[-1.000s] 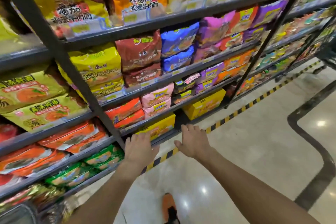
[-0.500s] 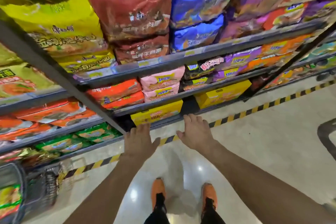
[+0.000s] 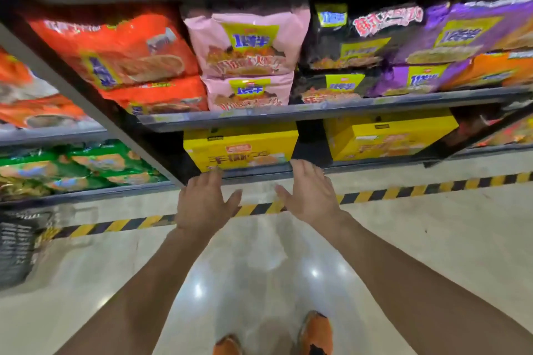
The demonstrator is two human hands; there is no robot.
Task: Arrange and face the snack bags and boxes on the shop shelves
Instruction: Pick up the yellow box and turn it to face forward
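Observation:
A yellow box [image 3: 240,150] stands on the bottom shelf, straight ahead. My left hand [image 3: 203,204] is open just below its lower left corner, fingertips at the shelf edge. My right hand [image 3: 310,196] is open at its lower right corner, palm turned inward. Neither hand holds anything. A second yellow box [image 3: 389,138] sits to the right on the same shelf. Above them lie stacked pink bags [image 3: 248,49], orange bags [image 3: 127,52] and black and purple bags [image 3: 354,46].
A grey slanted shelf post [image 3: 86,112] runs down to my left hand. Green bags [image 3: 75,164] fill the lower left shelf. A black wire basket [image 3: 17,248] stands on the floor at left. Yellow-black tape [image 3: 403,190] marks the glossy floor; my orange shoes [image 3: 314,334] are below.
The view has dropped and come closer to the lowest shelves. Both hands have moved forward to the left yellow box, now at its lower corners.

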